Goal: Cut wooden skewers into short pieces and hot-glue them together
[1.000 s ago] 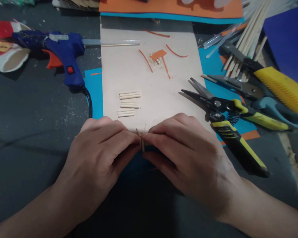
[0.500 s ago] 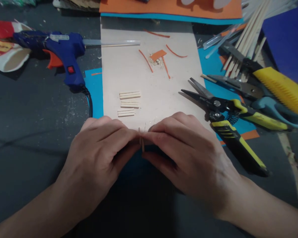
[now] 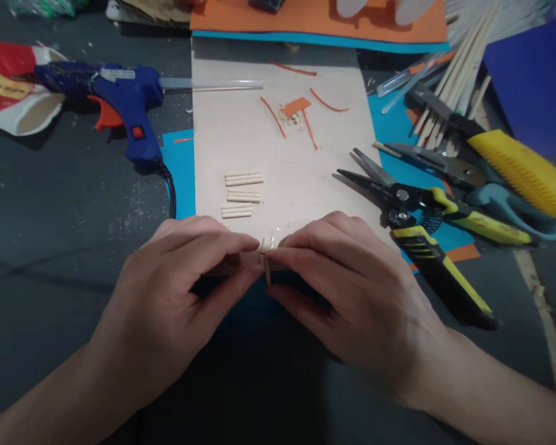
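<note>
Short wooden sticks (image 3: 267, 272) stand on end between my two hands, at the near edge of the pale board (image 3: 324, 179). My right hand (image 3: 352, 296) is closed in a pinch on them, thumb below and forefinger above. From the other side, my left hand (image 3: 176, 303) has its thumb against the sticks and its forefinger tip near their top. Its fingers partly hide how they grip. Just beyond the left hand lie small rows of cut wooden sticks (image 3: 243, 179) on the board.
A blue glue gun (image 3: 139, 117) with a glue stick lies at left. Black-and-yellow cutters (image 3: 401, 204), a yellow-handled tool (image 3: 523, 170) and long wooden sticks (image 3: 458, 74) crowd the right. Orange strips (image 3: 273, 116) and crumbs lie on the board. An orange sheet (image 3: 306, 21) spans the back.
My left forefinger has lifted a little away from its thumb, showing more of the sticks. The right hand keeps its pinch. The view has shifted slightly.
</note>
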`<state>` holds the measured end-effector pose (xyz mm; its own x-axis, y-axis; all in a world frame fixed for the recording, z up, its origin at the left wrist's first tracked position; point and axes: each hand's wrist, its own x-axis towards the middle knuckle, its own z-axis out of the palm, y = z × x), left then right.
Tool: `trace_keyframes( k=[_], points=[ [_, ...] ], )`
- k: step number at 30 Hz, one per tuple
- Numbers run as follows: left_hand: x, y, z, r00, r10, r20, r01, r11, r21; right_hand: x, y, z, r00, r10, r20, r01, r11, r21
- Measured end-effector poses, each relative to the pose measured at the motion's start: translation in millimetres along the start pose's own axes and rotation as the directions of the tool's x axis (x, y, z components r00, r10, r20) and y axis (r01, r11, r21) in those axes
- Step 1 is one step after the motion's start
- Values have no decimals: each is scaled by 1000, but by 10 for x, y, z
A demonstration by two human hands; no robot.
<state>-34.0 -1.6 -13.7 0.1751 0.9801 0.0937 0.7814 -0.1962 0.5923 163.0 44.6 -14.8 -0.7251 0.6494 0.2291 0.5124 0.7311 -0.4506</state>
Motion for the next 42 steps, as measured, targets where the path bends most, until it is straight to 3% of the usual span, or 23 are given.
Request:
trace_keyframes(
  k=[3,9,21,29,38,42],
  points=[
    [-29,-4,-24,997,-69,-30,68,997,-38,-14,15,-19,1000,-10,-19,10,1000,15],
    [-13,-19,8,1000,7,-11,-7,1000,18,-25,12,-17,1000,-10,5,10,998,-59],
    [14,-24,33,999,47,-5,-47,998,52,-15,-30,-37,1000,13,17,-9,969,-245],
    [18,-27,13,999,32,32,-34,998,48,-67,101,-122,998,53,23,-48,981,-190],
    [6,-24,16,999,10,44,-12,998,55,-96,72,-306,988,100,-120,-119,980,-158],
    [9,-33,26,999,16,49,-18,999,48,-109,33,-346,989,48,-140,-68,988,-137]
  ],
)
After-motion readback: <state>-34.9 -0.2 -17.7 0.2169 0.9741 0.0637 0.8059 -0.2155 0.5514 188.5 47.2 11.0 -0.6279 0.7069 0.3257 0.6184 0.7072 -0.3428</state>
